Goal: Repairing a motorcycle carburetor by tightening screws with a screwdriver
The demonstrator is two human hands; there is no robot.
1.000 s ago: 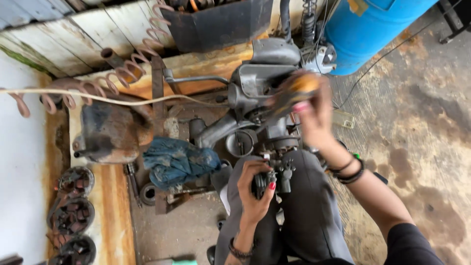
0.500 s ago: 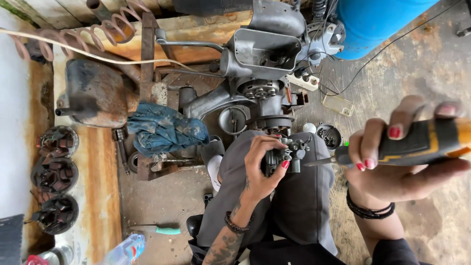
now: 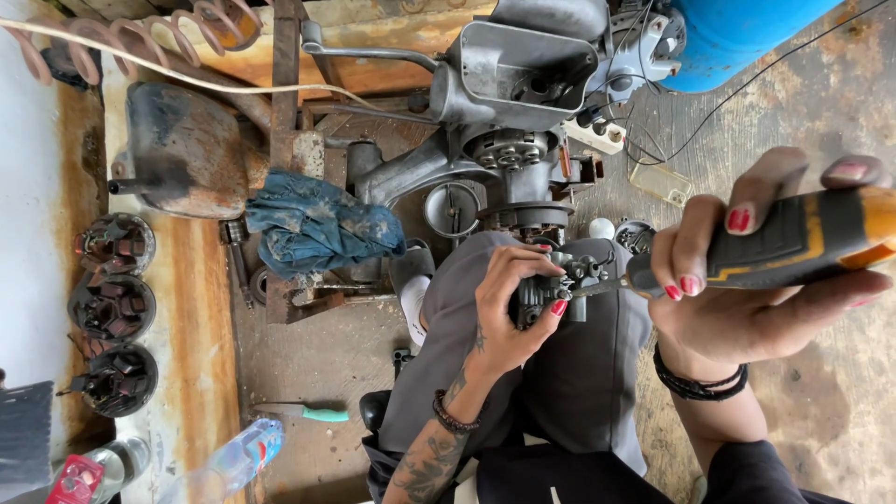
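The left hand pinches a small carburettor on the person's lap, fingers curled round its sides, thumb at its lower edge. It is a lumpy grey cast-metal block, grimy, with small fittings. The right hand wraps a screwdriver with a black-and-orange rubbery handle, its steel tip meeting the carburettor's right side.

A stained concrete floor meets a rusty ledge beside a white wall, daylit.
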